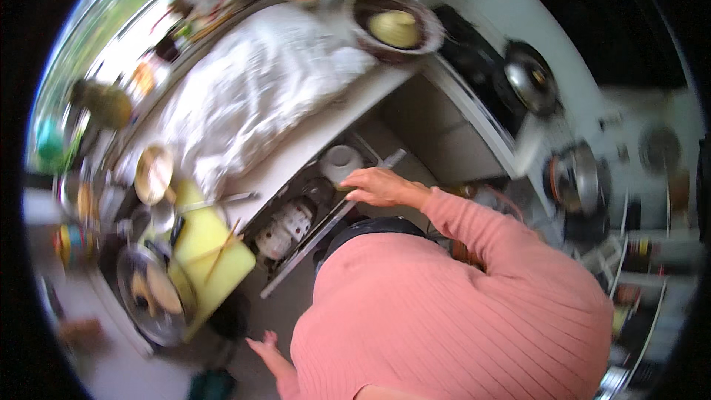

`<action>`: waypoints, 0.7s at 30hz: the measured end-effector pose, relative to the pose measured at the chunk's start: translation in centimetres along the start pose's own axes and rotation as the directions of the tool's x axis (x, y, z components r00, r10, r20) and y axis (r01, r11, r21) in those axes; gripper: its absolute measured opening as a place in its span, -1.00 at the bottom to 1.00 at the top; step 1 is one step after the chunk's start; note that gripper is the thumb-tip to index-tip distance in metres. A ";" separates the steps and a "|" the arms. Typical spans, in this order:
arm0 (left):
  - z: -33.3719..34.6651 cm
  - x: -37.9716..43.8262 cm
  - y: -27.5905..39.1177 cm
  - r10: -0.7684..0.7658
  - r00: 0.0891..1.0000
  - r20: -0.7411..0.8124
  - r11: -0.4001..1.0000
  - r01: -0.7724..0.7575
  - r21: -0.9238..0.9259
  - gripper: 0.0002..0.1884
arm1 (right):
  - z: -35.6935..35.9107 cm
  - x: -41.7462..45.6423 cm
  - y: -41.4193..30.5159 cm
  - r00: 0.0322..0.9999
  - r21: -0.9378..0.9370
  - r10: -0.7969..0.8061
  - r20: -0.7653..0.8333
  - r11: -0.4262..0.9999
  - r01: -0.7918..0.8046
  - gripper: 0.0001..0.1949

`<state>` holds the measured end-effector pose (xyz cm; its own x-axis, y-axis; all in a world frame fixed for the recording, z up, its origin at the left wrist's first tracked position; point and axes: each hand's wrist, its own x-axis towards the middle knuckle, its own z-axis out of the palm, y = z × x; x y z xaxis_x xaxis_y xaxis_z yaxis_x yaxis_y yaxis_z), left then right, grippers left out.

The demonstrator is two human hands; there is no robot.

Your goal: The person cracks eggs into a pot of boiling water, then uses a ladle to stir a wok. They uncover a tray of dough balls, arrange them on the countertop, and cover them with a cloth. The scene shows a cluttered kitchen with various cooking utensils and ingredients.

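Observation:
My right hand [383, 186] reaches over the front edge of a pulled-out drawer [311, 258]. Its fingers point to the left; whether they grip the edge or only rest there is unclear. Inside the drawer are a white round dish [340, 162], a dark glass-like dish [318, 191] and white patterned crockery [284, 228]. My left hand [266, 347] hangs low by my side, fingers spread, with nothing in it. Above the drawer runs a white countertop [316, 125], where a rumpled white cloth [255, 83] lies.
Dough-like pale food sits in a large bowl [395, 28] beside the black stove [472, 50]. A lidded pan [530, 79] stands there. Chopsticks [223, 250] lie on a yellow cutting board [208, 239], near a glass lid [155, 294]. A pot [575, 178] stands at right.

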<state>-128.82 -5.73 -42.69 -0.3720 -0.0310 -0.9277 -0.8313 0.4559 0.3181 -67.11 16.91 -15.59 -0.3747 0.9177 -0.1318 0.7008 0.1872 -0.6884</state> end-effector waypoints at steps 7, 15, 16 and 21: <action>9.3 -3.3 0.5 0.075 0.983 0.165 0.712 -0.169 0.682 -0.31 | -0.2 -7.7 1.2 0.960 0.062 0.219 -0.173 0.975 -0.212 -0.64; 11.8 -6.7 -1.3 0.057 0.934 0.353 0.400 -0.345 0.849 -0.55 | -0.7 -12.9 4.9 0.896 0.104 0.317 -0.311 0.948 -0.300 -0.64; 11.5 -7.0 -2.0 0.038 0.929 0.369 0.344 -0.359 0.868 -0.57 | -0.6 -14.3 5.4 0.874 0.106 0.350 -0.338 0.937 -0.334 -0.65; 8.7 -7.5 -6.6 0.013 0.840 0.542 0.117 -0.539 0.834 -0.64 | -2.0 -14.6 6.8 0.865 0.154 0.368 -0.340 0.929 -0.335 -0.65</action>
<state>-116.97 -0.72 -39.54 -0.0993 0.4615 -0.8816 0.4481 0.8117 0.3745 -55.66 5.52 -16.93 0.1406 0.9822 -0.1249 0.6833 -0.1875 -0.7057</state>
